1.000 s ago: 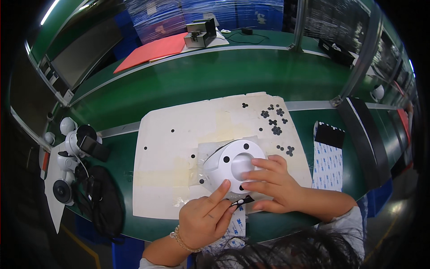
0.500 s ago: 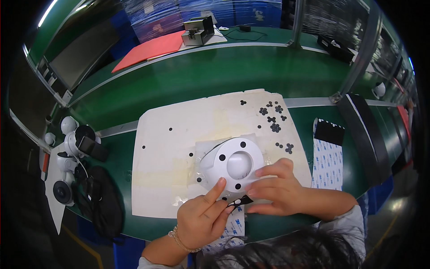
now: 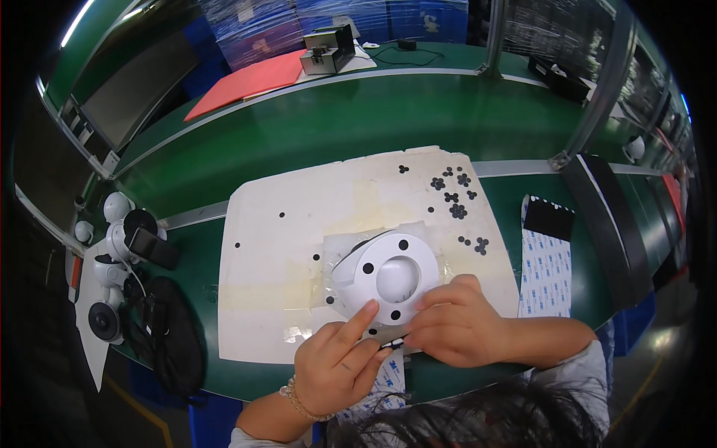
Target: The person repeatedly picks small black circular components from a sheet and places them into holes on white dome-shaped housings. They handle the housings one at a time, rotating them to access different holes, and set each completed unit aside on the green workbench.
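Beside the white housing (image 3: 364, 287), left hand (image 3: 334, 366) pinches a black strip (image 3: 391, 345), index extended; right hand (image 3: 459, 328) curls, grip unclear

Just ahead of the left hand (image 3: 334, 366), the rounded housing (image 3: 370, 290) is white with round black dots (image 3: 403, 245). The board (image 3: 272, 254) under it is cream, patched with pale yellow. Between the hands, a narrow strip (image 3: 392, 344) shows black and white. Right of the right hand (image 3: 461, 328), a broad strip (image 3: 546, 272) carries repeating blue print on white, ending in black. The counter (image 3: 508, 209) ahead is deep green.
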A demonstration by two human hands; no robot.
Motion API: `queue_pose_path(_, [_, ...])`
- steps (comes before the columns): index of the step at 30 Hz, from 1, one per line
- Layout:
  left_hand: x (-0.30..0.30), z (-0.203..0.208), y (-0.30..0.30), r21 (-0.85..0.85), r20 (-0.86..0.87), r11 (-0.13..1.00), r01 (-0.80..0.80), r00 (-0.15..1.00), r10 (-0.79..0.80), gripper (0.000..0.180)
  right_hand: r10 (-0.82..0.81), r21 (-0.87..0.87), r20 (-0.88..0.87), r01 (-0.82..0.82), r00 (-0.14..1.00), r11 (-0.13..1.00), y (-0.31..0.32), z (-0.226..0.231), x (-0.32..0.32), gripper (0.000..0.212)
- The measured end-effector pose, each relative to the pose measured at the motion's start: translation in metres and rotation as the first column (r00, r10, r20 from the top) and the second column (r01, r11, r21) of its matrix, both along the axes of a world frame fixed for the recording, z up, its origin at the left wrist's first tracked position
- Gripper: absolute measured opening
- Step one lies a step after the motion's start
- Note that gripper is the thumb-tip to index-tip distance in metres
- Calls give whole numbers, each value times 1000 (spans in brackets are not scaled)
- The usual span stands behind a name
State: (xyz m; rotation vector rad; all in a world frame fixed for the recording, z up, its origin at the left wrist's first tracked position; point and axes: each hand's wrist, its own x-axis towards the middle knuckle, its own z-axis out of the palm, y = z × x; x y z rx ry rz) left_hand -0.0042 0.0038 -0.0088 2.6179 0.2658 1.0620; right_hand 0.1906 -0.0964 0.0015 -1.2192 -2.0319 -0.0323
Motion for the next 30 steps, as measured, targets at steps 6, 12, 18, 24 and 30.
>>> queue_pose_path(6, [0, 0, 2, -2, -12, 1000, -3, 1000, 3, 14, 22, 196, 66, -34, 998, 980, -6, -3, 5, 15])
queue_pose_path(12, [1, 1, 2, 0, -27, 1000, -12, 1000, 12, 14, -177, -232, -449, 77, 876, 970, 7, -15, 29, 9])
queue_pose_path(18, [0, 0, 4, 5, -23, 1000, -12, 1000, 12, 14, -160, -248, -477, 42, 864, 968, 11, -15, 27, 8])
queue_pose_path(24, [-1, 1, 4, 3, -21, 1000, -21, 1000, 21, 13, -157, -232, -433, 59, 888, 971, 12, -13, 25, 9])
queue_pose_path(30, [0, 1, 4, -2, -29, 1000, -17, 999, 17, 13, -151, -255, -496, 23, 855, 967, 12, -16, 26, 9])
